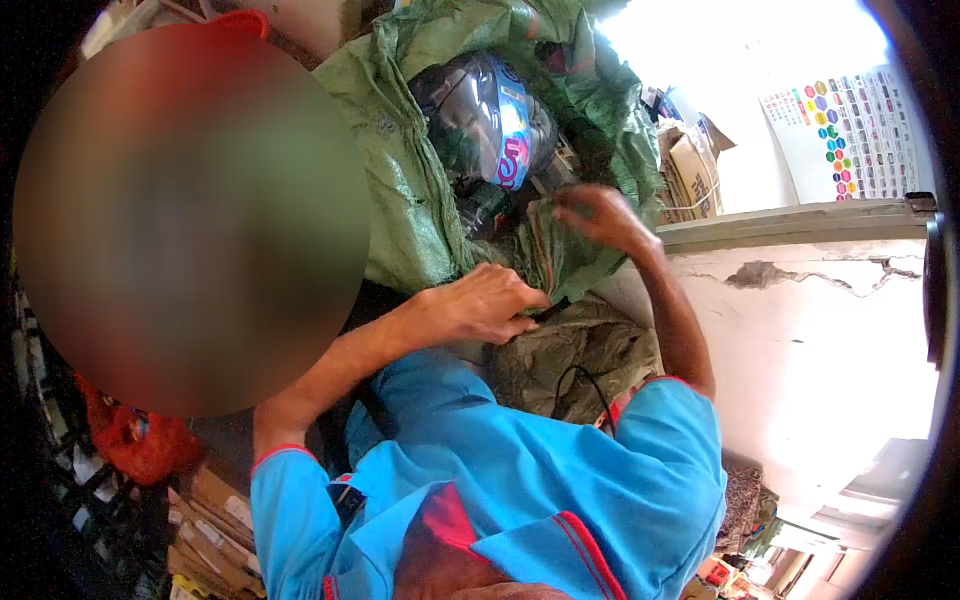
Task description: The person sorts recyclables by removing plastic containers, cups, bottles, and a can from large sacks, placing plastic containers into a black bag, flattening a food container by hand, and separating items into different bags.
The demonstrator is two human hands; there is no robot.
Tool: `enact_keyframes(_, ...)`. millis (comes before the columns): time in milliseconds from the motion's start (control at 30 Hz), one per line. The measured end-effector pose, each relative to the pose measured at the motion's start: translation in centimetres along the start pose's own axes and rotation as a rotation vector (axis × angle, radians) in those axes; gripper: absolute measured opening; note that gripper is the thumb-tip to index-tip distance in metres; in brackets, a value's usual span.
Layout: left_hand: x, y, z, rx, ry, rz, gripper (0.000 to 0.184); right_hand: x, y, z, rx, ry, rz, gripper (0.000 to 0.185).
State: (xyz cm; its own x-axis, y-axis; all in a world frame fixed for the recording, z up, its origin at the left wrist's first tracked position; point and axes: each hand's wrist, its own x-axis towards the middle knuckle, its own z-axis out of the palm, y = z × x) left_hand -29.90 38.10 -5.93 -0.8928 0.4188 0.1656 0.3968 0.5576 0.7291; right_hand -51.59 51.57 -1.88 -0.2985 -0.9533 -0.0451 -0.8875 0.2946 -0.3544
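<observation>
From the head camera, here's a big green sack [400,215], mouth wide open, straight ahead of the person in the blue shirt [560,450]. Inside sits a clear plastic bundle [465,115], dark through the film, wearing a blue band [513,125] with pink lettering. The left hand [485,303] is on the near edge of the sack, fingers curled and pinching the woven fabric. The right hand [598,215] is over at the right side of the mouth, fingers bent, right by a fold; whether it grips, I cannot tell.

Below the mouth, a duller olive cloth [585,345] lies crumpled, a black cord [580,372] looping over it. Now the room: bright light up top right, a poster [845,140] of coloured hexagons and small rows, and a ledge [790,222] beneath it. The pale wall [740,340] is cracked, with plaster flaked away. Beside the sack stands tied cardboard [690,175]. Lower left, there's a red mesh bag [150,442] near flat cardboard pieces [210,520]; a round blur hides much of that side.
</observation>
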Motion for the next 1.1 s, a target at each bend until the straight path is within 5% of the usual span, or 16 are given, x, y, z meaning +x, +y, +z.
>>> enact_keyframes(67,-0.7,0.4,-0.3,0.024,0.016,-0.02,0.036,-1.0,-1.3,-0.1,-0.085,-0.427,0.217,0.037)
enact_keyframes(133,-1.4,0.3,-0.2,0.035,0.022,-0.043,0.036,-3.5,-0.9,-0.6,-0.058,-0.387,0.259,0.039)
enact_keyframes(200,-1.6,-0.3,0.6,-0.026,0.134,0.01,0.036,-6.1,0.2,-1.7,-0.074,-0.567,0.559,0.039)
enact_keyframes(333,-1.1,-0.3,1.1,0.037,0.212,0.063,0.035,-11.6,5.7,0.6,-0.103,-0.636,0.479,0.039)
enact_keyframes(433,-0.8,-0.5,1.9,0.192,0.161,0.039,0.034,-12.2,7.6,0.6,0.285,-0.58,0.364,0.042)
enact_keyframes(467,-1.0,-0.4,2.0,0.212,0.224,0.064,0.034,-11.8,6.9,-0.9,0.388,-0.541,0.308,0.045)
enact_keyframes(600,-0.7,-0.3,1.2,0.412,0.417,0.046,0.035,-12.1,10.1,-0.7,1.302,0.125,0.722,0.06)
enact_keyframes(667,-0.5,-0.9,0.6,0.436,0.368,-0.04,0.035,-11.2,11.2,-0.7,1.683,0.039,0.588,0.071)
enact_keyframes(700,-1.1,-1.5,0.3,0.464,0.39,-0.118,0.035,-11.8,13.6,0.6,1.537,0.141,0.575,0.076)
enact_keyframes(800,-4.5,-2.6,-1.7,0.44,0.661,0.125,0.027,-8.6,16.8,4.6,1.447,0.452,0.749,0.062)
enact_keyframes(867,-9.3,-0.3,-4.4,0.28,0.893,-0.061,0.019,-7.5,10.1,1.4,1.423,0.574,0.712,0.044)
enact_keyframes(933,-15.7,-2.2,-7.0,0.438,1.091,-0.33,0.015,-5.3,9.9,-1.3,1.43,0.47,0.687,0.035)
enact_keyframes(967,-19.0,-3.9,-7.7,0.362,1.208,-0.611,0.016,-4.0,7.2,-2.8,1.438,0.457,0.687,0.035)
enact_keyframes(1000,-22.7,-6.4,-8.0,0.656,1.384,-0.682,0.02,-1.7,2.7,-4.1,1.446,0.483,0.669,0.035)
enact_keyframes(1033,-26.0,-6.1,-8.3,0.671,1.336,-0.919,0.027,0.6,-1.4,-5.0,1.461,0.513,0.644,0.035)
enact_keyframes(1100,-32.5,-7.1,-6.6,0.925,1.145,-1.144,0.035,3.8,-7.4,-5.7,0.96,0.192,0.422,0.032)
